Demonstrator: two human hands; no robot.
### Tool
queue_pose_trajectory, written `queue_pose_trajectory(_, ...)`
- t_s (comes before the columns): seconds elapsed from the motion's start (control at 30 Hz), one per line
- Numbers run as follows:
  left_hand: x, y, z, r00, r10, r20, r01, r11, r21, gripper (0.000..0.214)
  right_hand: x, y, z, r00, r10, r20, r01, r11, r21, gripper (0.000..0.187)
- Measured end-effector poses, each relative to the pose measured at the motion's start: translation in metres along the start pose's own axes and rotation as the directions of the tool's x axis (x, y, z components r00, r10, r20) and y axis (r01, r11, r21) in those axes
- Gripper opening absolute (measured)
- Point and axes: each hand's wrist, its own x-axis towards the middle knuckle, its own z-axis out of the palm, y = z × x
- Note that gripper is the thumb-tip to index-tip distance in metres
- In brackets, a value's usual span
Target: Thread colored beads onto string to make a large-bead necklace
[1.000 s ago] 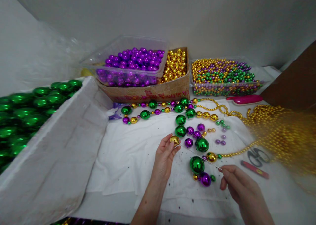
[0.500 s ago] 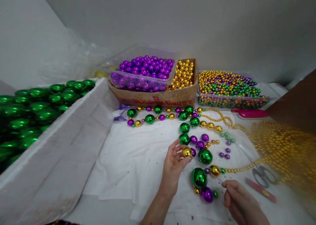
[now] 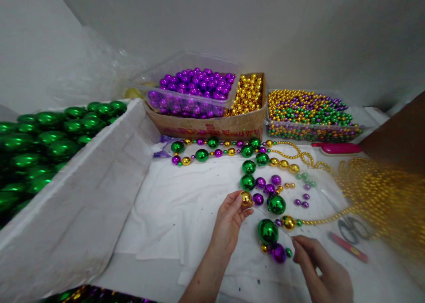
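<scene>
My left hand (image 3: 229, 223) pinches a gold bead (image 3: 246, 199) between thumb and fingertips, just above the white cloth (image 3: 186, 210). My right hand (image 3: 318, 267) is closed in a pinch on the end of a thin clear string (image 3: 285, 233), at the lower right. Between the hands lie strung beads: a large green bead (image 3: 268, 231), a purple bead (image 3: 278, 252) and a gold bead (image 3: 288, 222) leading into a gold bead strand (image 3: 325, 219). Loose green, purple and gold beads (image 3: 265, 188) lie just beyond my left hand.
A white box of large green beads (image 3: 49, 139) fills the left. At the back stand a clear tub of purple beads (image 3: 192, 90), a cardboard box of gold beads (image 3: 245, 97) and a tray of mixed small beads (image 3: 305, 110). Finished bead strings (image 3: 219, 148), a pink tool (image 3: 335, 149), scissors (image 3: 352, 227) and a red lighter (image 3: 348, 246) lie around.
My left hand has carried the gold bead slightly right and nearer the string over the last second. My right hand has stayed pinched on the string. The view has shifted a little.
</scene>
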Motion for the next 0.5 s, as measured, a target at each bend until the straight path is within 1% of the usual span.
queue_pose_trajectory(0.07,0.001,-0.003,0.0,0.997,-0.075,-0.002,0.075,0.995,-0.064,0.024,0.001,-0.01,0.003,0.985,-0.134,-0.105,0.131,0.991,-0.039,0.016)
queue_pose_trajectory(0.13,0.002,-0.006,0.001,0.988,-0.152,-0.007,0.15,0.981,-0.124,0.017,0.005,-0.019,0.006,0.949,-0.284,-0.141,0.281,0.959,-0.042,0.011)
queue_pose_trajectory(0.2,0.002,-0.006,0.003,0.974,-0.224,-0.019,0.217,0.96,-0.18,0.01,0.01,-0.029,0.008,0.894,-0.432,-0.114,0.432,0.901,-0.025,0.014)
queue_pose_trajectory(0.3,0.003,-0.003,0.006,0.954,-0.295,-0.044,0.279,0.934,-0.223,0.015,0.018,-0.045,0.006,0.778,-0.629,0.0,0.628,0.777,-0.034,0.028)
queue_pose_trajectory(0.37,0.004,-0.001,0.006,0.95,-0.306,-0.061,0.285,0.931,-0.229,0.018,0.022,-0.056,0.004,0.702,-0.711,0.041,0.712,0.7,-0.054,0.033)
queue_pose_trajectory(0.4,0.005,0.001,0.005,0.95,-0.305,-0.067,0.282,0.931,-0.231,0.018,0.023,-0.06,0.002,0.676,-0.736,0.044,0.737,0.673,-0.065,0.034)
queue_pose_trajectory(0.43,0.005,0.001,0.005,0.95,-0.303,-0.07,0.28,0.932,-0.232,0.018,0.024,-0.063,0.002,0.661,-0.749,0.037,0.75,0.657,-0.078,0.033)
queue_pose_trajectory(0.5,0.005,0.002,0.004,0.951,-0.302,-0.07,0.28,0.933,-0.227,0.018,0.024,-0.066,0.002,0.65,-0.76,0.015,0.757,0.645,-0.108,0.033)
